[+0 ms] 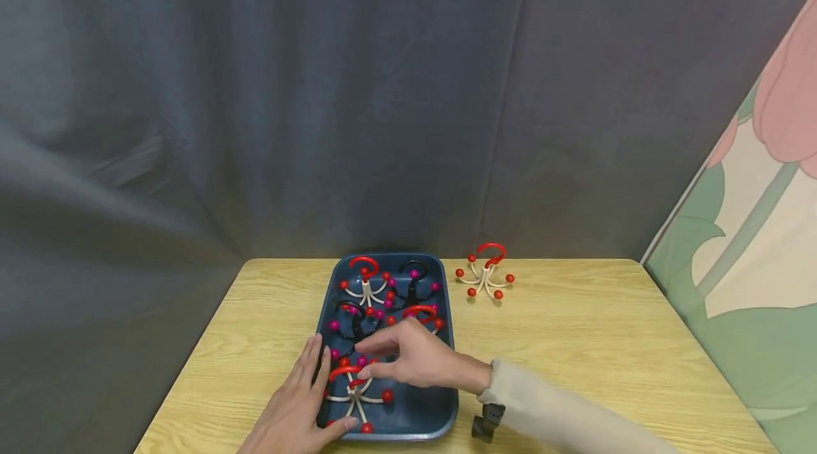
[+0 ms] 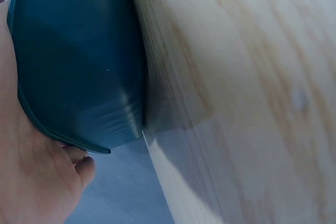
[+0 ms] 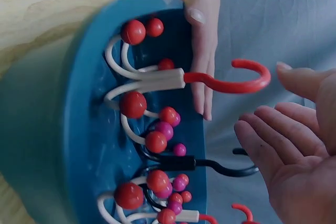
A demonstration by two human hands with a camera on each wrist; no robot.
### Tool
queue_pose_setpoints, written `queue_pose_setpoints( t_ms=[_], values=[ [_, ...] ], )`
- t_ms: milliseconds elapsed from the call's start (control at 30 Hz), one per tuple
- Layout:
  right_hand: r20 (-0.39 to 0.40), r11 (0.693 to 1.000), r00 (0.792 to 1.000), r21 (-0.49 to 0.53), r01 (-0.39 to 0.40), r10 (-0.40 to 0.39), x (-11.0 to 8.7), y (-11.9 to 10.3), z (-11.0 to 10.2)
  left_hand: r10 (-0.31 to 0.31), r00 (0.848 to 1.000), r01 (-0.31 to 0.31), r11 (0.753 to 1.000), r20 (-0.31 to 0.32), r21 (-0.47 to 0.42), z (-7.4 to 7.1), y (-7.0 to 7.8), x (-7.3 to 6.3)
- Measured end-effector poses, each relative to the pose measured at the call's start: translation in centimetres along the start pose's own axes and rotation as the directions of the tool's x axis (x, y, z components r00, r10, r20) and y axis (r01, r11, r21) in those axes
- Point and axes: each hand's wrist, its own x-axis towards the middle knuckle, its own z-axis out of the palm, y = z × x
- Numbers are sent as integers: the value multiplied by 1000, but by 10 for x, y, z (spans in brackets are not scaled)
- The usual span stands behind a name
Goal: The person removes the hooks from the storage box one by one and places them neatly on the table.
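A dark blue tray [image 1: 424, 417] holds several ball-tipped claw hooks. The nearest claw hook [image 1: 354, 393] has white arms, red balls and a red crook. My right hand [image 1: 418, 356] hovers above the tray, thumb and fingers spread around that crook; in the right wrist view the thumb tip comes close to the red crook [image 3: 257, 85] without visible contact. Along the tray's left rim lies my left hand [image 1: 290, 401], its fingers straight and its thumb at the front edge. A black claw hook [image 1: 357, 328] with magenta balls sits just behind. My right hand partly hides another red-crooked one [image 1: 421, 311].
At the tray's back are another white claw hook [image 1: 367, 291] and a black one [image 1: 413, 291]. One more white claw hook [image 1: 488, 272] stands on the wooden table [image 1: 574, 340], right of the tray. A grey curtain [image 1: 383, 99] hangs behind the table.
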Motion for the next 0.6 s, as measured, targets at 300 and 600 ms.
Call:
queue_pose_setpoints(
  t_ms=[300, 600],
  values=[
    [26, 1000, 1000, -1, -4, 4, 3, 5, 13, 40, 998, -39, 999, -44, 12, 1, -4, -2],
    [40, 998, 999, -63, 10, -7, 5, 8, 18, 50, 998, -50, 999, -49, 8, 3, -6, -1]
  ],
)
